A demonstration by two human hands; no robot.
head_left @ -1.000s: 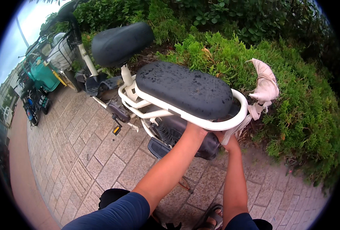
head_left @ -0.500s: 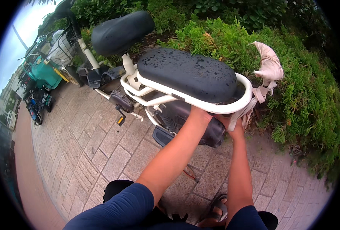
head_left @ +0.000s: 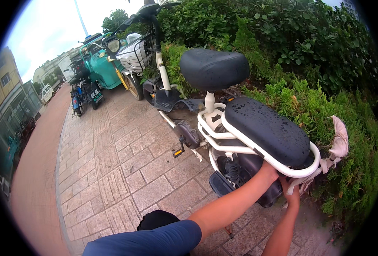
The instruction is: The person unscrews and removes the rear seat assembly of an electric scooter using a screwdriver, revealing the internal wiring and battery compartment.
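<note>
A white electric bike stands tilted in the view, its black rear seat (head_left: 268,130) speckled with drops and ringed by a white tube frame (head_left: 297,172). My left hand (head_left: 271,171) reaches under the rear of that frame, above the black rear mudguard (head_left: 271,197). Close beside it, my right hand (head_left: 291,191) is under the back end of the frame. Fingers of both hands are hidden by the frame and seat. A pale pink cloth strip (head_left: 339,141) is tied at the frame's rear, its loose ends hanging by my right hand.
The front saddle (head_left: 214,69), a pedal (head_left: 178,152) and a black footrest (head_left: 221,184) belong to the bike. Shrubs (head_left: 355,119) border its far side. Beyond stand a teal three-wheeler (head_left: 108,72) and a dark scooter (head_left: 84,91) on the stone paving (head_left: 112,170).
My view has swung left and up, so the bike and both hands sit lower and further right in the picture. Both hands stay under the rear of the frame.
</note>
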